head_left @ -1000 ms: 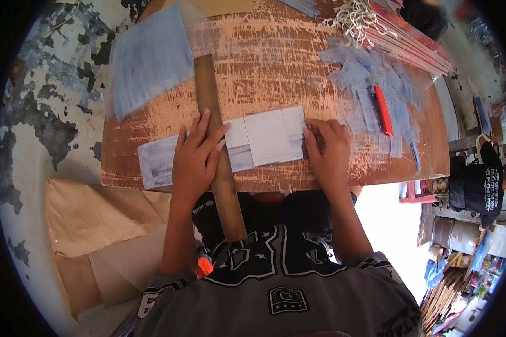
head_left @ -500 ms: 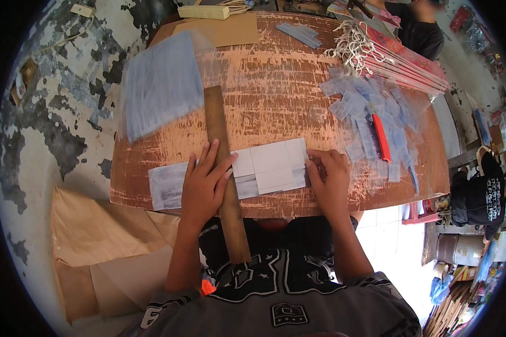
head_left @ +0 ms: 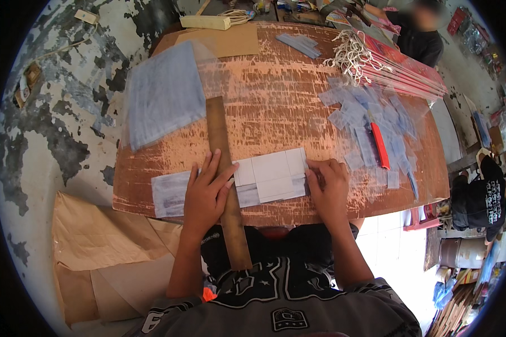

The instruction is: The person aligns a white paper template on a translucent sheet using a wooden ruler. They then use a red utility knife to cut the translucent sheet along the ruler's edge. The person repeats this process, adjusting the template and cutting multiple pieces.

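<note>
Worn and scratched, the round wooden tabletop (head_left: 275,101) filled the middle of the view, set over a patchy grey floor with brown paper sheets (head_left: 95,253) lying at seven o'clock. At the table's six o'clock edge lay a strip of pale plastic sheet pieces (head_left: 264,180), and a long wooden ruler (head_left: 222,146) crossed it from twelve o'clock toward six, overhanging the edge. The left hand (head_left: 207,194) lay flat with fingers spread, pressing the ruler and the strip down together. The right hand (head_left: 329,188) rested on the strip's three o'clock end with fingers bent onto it; whether it pinched anything between the fingertips could not be told. A stack of bluish clear sheets (head_left: 163,92) sat at ten o'clock, scattered small plastic pieces (head_left: 365,112) and a red cutter (head_left: 380,146) at two to three o'clock, and a bundle of red sticks with white loops (head_left: 388,59) at one o'clock. Judging from this, the ruler could pivot under the single pressing hand, since much of it hung off the table; that would skew the strip. The loose pieces could also slide on each other if the right hand tugged sideways.
</note>
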Demonstrator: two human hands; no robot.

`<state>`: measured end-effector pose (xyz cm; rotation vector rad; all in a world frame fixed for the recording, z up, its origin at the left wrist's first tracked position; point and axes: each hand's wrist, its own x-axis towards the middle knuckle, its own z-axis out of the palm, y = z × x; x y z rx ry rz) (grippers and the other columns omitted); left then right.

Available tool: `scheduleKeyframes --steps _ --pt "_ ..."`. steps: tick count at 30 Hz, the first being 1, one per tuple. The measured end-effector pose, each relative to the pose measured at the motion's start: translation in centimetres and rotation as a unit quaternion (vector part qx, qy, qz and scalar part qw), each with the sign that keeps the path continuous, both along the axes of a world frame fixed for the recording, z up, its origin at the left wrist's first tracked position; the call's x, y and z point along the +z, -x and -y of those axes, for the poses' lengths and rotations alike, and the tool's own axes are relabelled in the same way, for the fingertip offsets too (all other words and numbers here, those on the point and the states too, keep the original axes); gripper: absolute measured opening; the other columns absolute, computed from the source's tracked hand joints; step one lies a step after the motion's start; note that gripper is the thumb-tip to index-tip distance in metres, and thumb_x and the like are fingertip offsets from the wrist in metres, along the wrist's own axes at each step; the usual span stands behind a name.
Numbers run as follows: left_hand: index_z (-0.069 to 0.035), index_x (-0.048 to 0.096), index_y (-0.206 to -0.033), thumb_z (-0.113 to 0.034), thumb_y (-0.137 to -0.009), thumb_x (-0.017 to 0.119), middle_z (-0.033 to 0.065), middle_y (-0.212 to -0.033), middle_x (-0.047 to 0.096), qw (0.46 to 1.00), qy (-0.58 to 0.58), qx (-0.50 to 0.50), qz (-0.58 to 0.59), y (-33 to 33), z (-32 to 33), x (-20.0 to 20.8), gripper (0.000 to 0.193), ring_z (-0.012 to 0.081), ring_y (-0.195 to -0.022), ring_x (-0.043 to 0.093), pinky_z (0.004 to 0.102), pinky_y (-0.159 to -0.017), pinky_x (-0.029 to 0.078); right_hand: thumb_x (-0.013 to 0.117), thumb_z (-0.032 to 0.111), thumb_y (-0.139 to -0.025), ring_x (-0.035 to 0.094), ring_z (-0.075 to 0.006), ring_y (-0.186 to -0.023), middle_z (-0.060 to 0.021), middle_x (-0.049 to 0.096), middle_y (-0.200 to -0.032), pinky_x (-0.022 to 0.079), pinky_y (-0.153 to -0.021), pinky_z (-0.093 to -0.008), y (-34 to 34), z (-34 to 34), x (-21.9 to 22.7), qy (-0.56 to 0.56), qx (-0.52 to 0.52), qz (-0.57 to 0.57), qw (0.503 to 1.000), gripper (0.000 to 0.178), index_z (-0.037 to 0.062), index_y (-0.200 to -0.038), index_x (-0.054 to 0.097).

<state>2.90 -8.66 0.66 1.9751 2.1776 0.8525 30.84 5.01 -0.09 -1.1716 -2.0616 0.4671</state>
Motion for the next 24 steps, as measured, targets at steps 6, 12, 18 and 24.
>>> scheduleKeyframes --steps 6,12,18,24 --pt "-0.02 0.075 -0.148 -0.022 -0.112 0.06 0.0181 -0.176 0.047 1.0 0.003 0.003 -0.001 -0.05 -0.03 0.09 0.04 0.0415 -0.163 0.042 0.0628 -0.133 0.028 0.078 0.014 -0.097 0.06 -0.0337 -0.102 -0.0094 0.067 -0.102 0.046 -0.092 -0.0477 0.05 0.06 0.04 -0.01 -0.003 0.008 1.0 0.022 0.0098 -0.118 0.082" --pt "-0.02 0.075 -0.148 -0.021 -0.112 0.06 0.0185 -0.176 0.047 1.0 0.0 0.003 -0.004 -0.07 0.01 0.09 0.04 0.0425 -0.163 0.043 0.0635 -0.132 0.029 0.077 0.012 -0.098 0.06 -0.0328 -0.099 -0.0098 0.068 -0.1 0.045 -0.091 -0.047 0.14 0.15 0.41 -0.018 0.0 0.01 1.0 0.021 0.0065 -0.118 0.082" --pt "-0.021 0.075 -0.149 -0.021 -0.112 0.06 0.019 -0.176 0.047 1.0 0.002 0.001 -0.002 0.0 -0.04 0.08 0.04 0.0426 -0.162 0.043 0.0631 -0.132 0.029 0.077 0.011 -0.099 0.06 -0.0322 -0.098 -0.0099 0.068 -0.098 0.045 -0.09 -0.0466 0.21 0.23 0.6 -0.026 -0.001 0.005 1.0 0.02 0.0054 -0.118 0.082" --pt "-0.024 0.075 -0.149 -0.021 -0.11 0.063 0.0167 -0.175 0.049 1.0 -0.003 0.007 -0.014 -0.02 0.02 -0.1 0.041 0.04 -0.162 0.045 0.061 -0.133 0.031 0.076 0.012 -0.098 0.059 -0.0334 -0.099 -0.01 0.067 -0.098 0.045 -0.09 -0.0476 0.13 0.23 0.46 -0.025 -0.001 0.009 1.0 0.021 0.0076 -0.118 0.081"
